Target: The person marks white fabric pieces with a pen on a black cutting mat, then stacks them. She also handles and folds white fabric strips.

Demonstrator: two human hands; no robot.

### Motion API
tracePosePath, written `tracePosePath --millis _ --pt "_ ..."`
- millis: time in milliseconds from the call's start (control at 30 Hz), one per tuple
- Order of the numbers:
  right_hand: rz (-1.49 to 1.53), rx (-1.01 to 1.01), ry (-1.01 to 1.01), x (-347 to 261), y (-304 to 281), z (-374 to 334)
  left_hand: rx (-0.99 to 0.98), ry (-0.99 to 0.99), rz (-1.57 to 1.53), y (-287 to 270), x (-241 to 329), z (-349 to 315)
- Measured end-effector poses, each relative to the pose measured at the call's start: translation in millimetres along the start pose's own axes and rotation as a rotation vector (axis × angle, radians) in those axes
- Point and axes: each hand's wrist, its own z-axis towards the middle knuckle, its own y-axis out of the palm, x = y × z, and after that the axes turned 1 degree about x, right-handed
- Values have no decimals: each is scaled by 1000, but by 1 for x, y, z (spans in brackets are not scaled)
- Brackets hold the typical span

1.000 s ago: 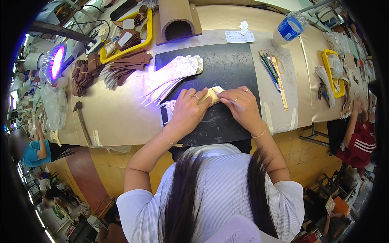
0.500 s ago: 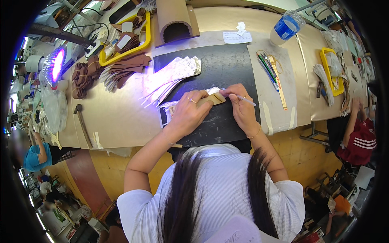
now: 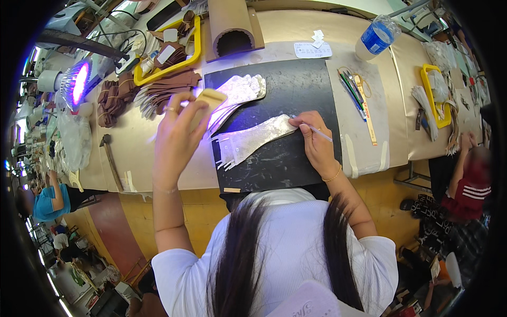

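Note:
My left hand (image 3: 179, 132) is raised over the left part of the black mat (image 3: 303, 164), its fingers closed on a small tan template (image 3: 215, 97) with a slot in it. Below lies a silvery cut leather-like piece (image 3: 259, 138), narrow at the right and split into thin strips at its wide left end. My right hand (image 3: 318, 141) grips a slim pale pen (image 3: 321, 133), resting at the narrow right end of that piece. A fanned stack of similar silvery pieces (image 3: 244, 89) lies just beyond, partly behind my left hand and the template.
A purple-glowing lamp (image 3: 79, 84) and a hammer (image 3: 110, 161) are at the left. Brown strips (image 3: 171, 84) lie by a yellow tray (image 3: 198, 47). Beyond stands a cardboard tube (image 3: 229, 21). At right are pens (image 3: 354, 92), a wooden ruler (image 3: 367, 113) and a bottle (image 3: 376, 38).
My left hand has lifted the tan template off the silvery piece and moved up and left with it, uncovering the piece. My right hand stays near the piece's right end with the pen.

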Motion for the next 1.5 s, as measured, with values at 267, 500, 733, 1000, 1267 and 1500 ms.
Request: tracePosePath --millis 267,500,733,1000,1267,1500 --pt "-8 143 49 7 -2 -6 26 190 -98 59 -24 40" --pt "157 50 233 15 1 -11 -72 314 -178 97 33 -11" --pt "200 70 255 12 -2 -10 -7 345 -85 121 48 -16" --pt "194 74 234 13 -2 -11 -6 351 -22 125 48 -19" --pt "-224 -33 -36 0 -11 0 11 407 139 130 53 -26" --pt "-292 -29 -185 6 -5 -1 -39 405 194 135 52 -37"
